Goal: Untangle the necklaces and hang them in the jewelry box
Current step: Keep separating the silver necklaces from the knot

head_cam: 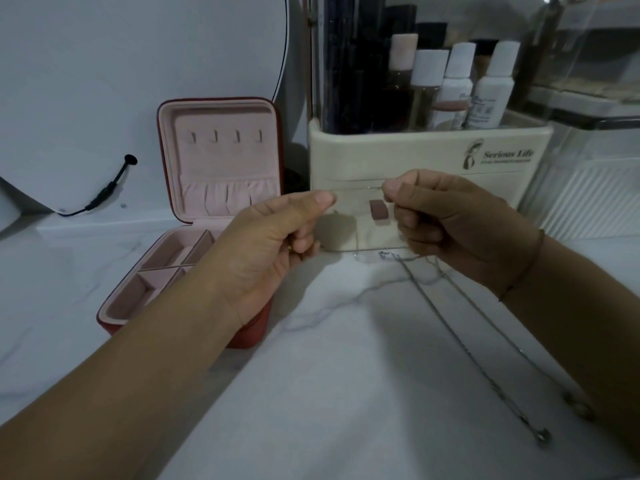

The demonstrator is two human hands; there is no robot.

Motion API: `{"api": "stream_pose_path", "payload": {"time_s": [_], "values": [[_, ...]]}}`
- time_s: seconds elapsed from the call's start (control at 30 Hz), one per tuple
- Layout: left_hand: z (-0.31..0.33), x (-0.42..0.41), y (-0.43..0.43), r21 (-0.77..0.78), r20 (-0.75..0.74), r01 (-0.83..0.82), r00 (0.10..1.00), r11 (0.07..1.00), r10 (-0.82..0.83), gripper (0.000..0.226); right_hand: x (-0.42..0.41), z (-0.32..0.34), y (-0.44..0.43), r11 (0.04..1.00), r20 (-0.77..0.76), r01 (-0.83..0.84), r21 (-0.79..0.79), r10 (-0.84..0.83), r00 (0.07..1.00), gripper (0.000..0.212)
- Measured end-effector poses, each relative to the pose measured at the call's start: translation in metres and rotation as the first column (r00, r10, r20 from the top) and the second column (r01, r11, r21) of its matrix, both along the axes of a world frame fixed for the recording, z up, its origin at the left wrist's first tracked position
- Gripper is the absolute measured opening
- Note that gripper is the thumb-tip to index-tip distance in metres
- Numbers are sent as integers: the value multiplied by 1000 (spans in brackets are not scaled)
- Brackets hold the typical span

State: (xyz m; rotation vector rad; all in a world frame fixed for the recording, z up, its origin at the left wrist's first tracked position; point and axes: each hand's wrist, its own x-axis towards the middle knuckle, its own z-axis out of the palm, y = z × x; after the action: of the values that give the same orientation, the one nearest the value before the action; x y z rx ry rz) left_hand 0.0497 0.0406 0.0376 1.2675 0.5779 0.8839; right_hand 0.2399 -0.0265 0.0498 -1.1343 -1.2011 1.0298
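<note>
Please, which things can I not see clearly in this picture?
All in the head view:
Thin chain pinched between left hand and right hand: too fine to show knots.
Right compartments of the jewelry box: hidden by the left hand.
Silver necklaces on the table: partly covered by the right forearm.

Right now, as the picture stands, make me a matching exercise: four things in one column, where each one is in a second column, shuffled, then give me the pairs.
Things
1. jewelry box
2. thin chain
3. silver necklace
4. white-capped bottles

Places
A. standing in the cream organizer
B. lying on the marble tabletop, by the right wrist
C. open at the left, lid upright
D. pinched between the left hand and the right hand

Pairs: 1-C, 2-D, 3-B, 4-A.
</note>
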Motion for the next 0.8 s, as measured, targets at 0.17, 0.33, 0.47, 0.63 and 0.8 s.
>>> {"api": "stream_pose_path", "payload": {"time_s": [0.17, 0.33, 0.47, 0.63, 0.8], "values": [[5, -3, 3, -21, 37, -128, 991, 992, 129, 22, -3, 1, -1, 1000, 56, 18, -16, -17, 998, 25], [9, -8, 8, -37, 61, -173, 983, 984, 175, 9, -8, 1, -1, 994, 87, 68, 82, -75, 993, 29], [11, -11, 10, 76, -6, -241, 970, 967, 243, 22, -9, -2, 2, 977, 115, 165, 135, -181, 977, 28], [11, -11, 8, 142, -26, -287, 956, 947, 293, 15, -11, 2, -2, 939, 289, 254, 233, -316, 904, 21], [12, -10, 2, 227, -91, -292, 943, 929, 319, 19, -5, 3, 0, 942, 161, 222, 253, -267, 950, 23]]}}
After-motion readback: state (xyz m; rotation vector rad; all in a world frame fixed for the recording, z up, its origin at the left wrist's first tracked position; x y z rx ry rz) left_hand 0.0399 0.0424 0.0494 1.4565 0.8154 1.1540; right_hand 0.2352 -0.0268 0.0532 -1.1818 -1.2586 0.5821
